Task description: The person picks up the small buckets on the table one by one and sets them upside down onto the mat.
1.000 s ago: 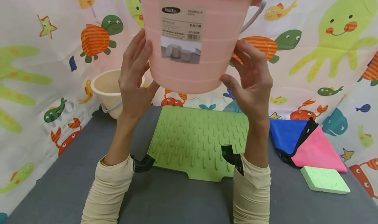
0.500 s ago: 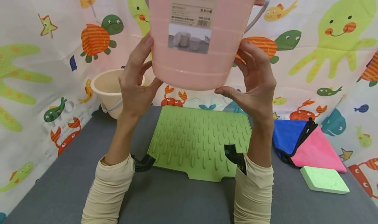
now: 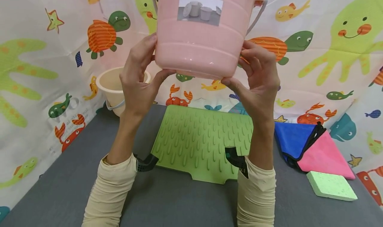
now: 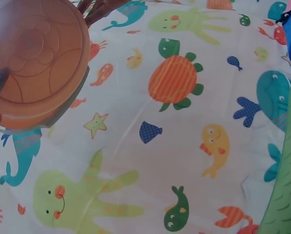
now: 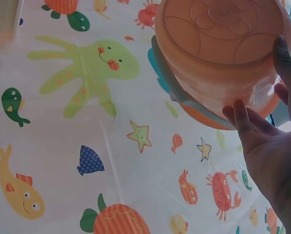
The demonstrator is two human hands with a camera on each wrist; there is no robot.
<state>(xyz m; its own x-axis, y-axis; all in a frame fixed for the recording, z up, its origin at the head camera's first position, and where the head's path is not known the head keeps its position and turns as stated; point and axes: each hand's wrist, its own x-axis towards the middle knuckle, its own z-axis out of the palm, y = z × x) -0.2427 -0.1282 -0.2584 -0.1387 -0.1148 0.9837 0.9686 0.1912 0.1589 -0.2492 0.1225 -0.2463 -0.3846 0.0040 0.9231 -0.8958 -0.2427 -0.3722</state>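
Observation:
A pink bucket [image 3: 200,44] is held up high above the table, tilted so that its underside edge shows; its top runs out of the head view. My left hand [image 3: 139,67] grips its left side, thumb beneath the bottom edge. On the opposite side my right hand [image 3: 257,77] holds it, thumb at the bottom edge and fingers along the wall. A paper label [image 3: 199,9] with a photo faces me. Both wrist views show the round bucket base [image 4: 35,48] with a raised flower pattern; in the right wrist view a grey handle [image 5: 184,97] hangs along its side.
A cream bucket [image 3: 111,87] stands at the back left, partly behind the left hand. On the dark table [image 3: 185,203] lies a green ridged mat [image 3: 203,140]. To the right are a folded blue and pink cloth [image 3: 311,150] and a pale green sponge [image 3: 331,186]. A printed curtain [image 3: 302,7] hangs behind.
The pink bucket has risen and tilted back, so its label has slid up, partly out of view. Both hands stay on it, thumbs now further under the bottom edge.

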